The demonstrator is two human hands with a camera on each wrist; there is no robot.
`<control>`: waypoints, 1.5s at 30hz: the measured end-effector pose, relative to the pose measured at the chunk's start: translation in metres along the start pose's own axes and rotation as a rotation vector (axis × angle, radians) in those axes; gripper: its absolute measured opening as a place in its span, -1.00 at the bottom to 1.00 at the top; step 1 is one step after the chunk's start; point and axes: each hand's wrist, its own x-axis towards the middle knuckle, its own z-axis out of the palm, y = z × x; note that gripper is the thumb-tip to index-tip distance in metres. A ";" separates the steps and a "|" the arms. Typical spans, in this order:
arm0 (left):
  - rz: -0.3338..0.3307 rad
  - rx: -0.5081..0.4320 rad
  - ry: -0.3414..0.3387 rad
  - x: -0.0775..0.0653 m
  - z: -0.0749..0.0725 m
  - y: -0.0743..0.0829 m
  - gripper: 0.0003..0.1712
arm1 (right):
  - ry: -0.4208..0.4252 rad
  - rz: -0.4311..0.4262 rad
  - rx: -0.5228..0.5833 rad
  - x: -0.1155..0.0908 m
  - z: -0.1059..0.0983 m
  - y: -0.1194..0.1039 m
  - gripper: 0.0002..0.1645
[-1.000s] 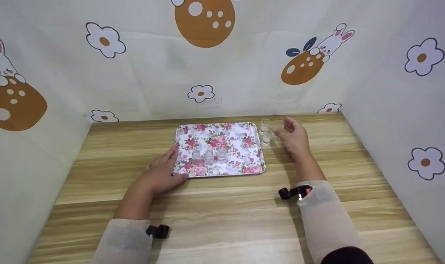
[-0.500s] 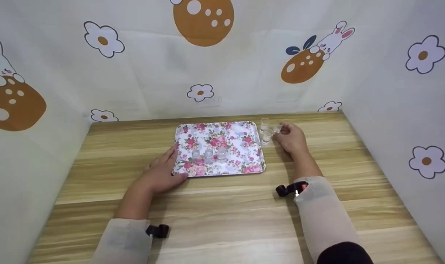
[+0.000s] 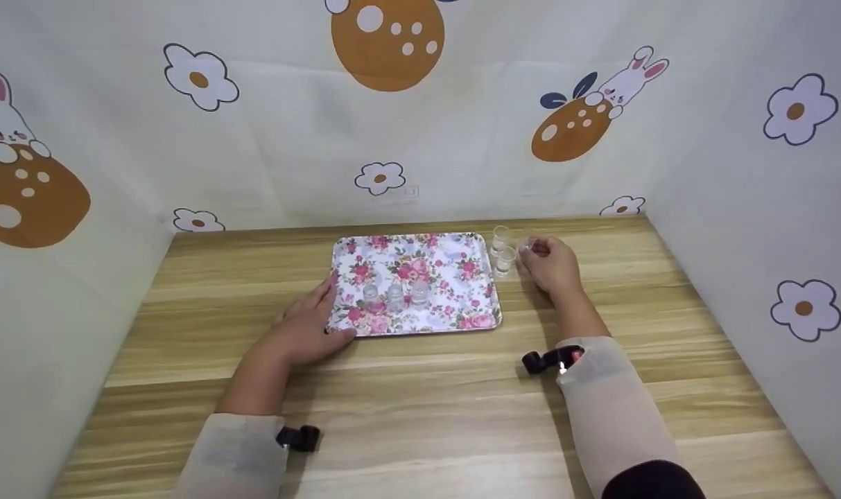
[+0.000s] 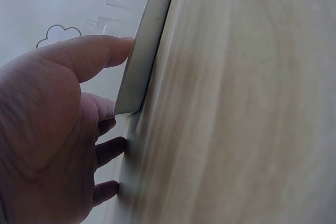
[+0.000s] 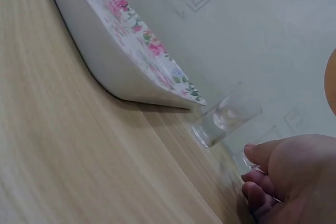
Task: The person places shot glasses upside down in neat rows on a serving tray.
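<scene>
My left hand (image 3: 309, 326) rests around the near left corner of a floral tray (image 3: 462, 294). Its thumb touches the rim and its other fingers lie fairly straight, some on the tabletop in the left wrist view. Three small clear shot glasses (image 3: 395, 296) stand in a row on the tray. Off the right edge, my right hand (image 3: 553, 267) pinches another clear shot glass (image 3: 526, 247) between thumb and fingers, which hide much of it. Two more glasses stand between that hand and the tray, a nearer one (image 3: 505, 261) and a farther one (image 3: 500, 239).
The wood-grain table (image 3: 420, 416) meets a printed cloth backdrop (image 3: 288, 152) just behind the tray. Cloth walls also rise at left and right. A black wrist camera (image 3: 302, 437) sits on the left sleeve, another camera (image 3: 538, 362) on the right.
My right hand has closed its thumb and fingers on the shot glass, having been looser a second ago. The left hand, tray and other glasses have stayed put.
</scene>
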 end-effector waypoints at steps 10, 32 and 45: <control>0.015 0.018 0.012 -0.001 0.001 -0.002 0.18 | 0.038 0.012 0.103 -0.012 -0.013 -0.014 -0.45; -0.002 0.000 -0.004 -0.002 -0.001 0.000 0.20 | -0.044 -0.198 0.227 -0.063 0.003 -0.080 -0.58; -0.006 -0.012 0.005 -0.002 0.002 -0.003 0.18 | -0.192 -0.309 0.229 -0.092 0.021 -0.104 -0.63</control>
